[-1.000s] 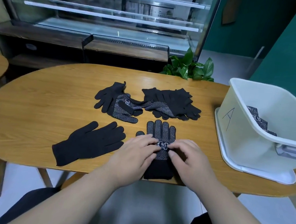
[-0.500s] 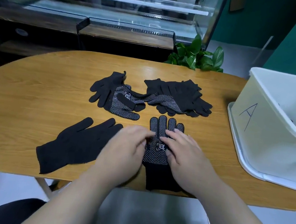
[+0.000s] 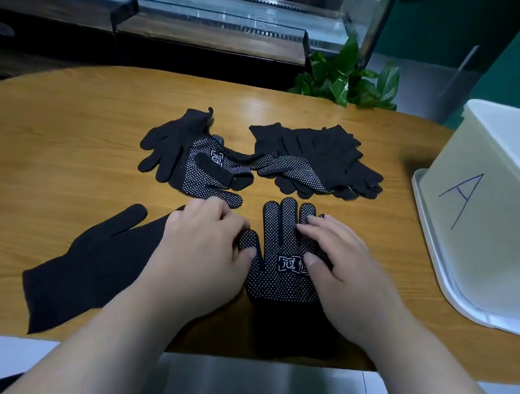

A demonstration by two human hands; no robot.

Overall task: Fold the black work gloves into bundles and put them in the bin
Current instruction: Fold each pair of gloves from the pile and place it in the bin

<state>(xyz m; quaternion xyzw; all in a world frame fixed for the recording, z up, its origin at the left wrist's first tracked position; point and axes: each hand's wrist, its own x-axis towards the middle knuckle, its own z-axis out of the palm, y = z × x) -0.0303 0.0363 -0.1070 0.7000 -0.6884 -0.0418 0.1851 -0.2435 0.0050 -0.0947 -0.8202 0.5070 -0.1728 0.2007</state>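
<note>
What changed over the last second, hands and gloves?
The hands moved apart from the logo on the dotted glove: the left hand slid left onto the plain glove, thumb on the dotted glove's thumb; the right hand shifted right onto its fingers. Nothing picked up. Gloves, far pile and bin stayed put.

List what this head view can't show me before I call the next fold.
- Inside of the bin: cut off by the right edge and hidden by its own wall.
- Fingers of the plain glove: under the left hand, so I cannot tell whether it pinches them.
- Little-finger side of the dotted glove: under the right hand.
- Far pile: black gloves overlap, so the count is unclear.
</note>
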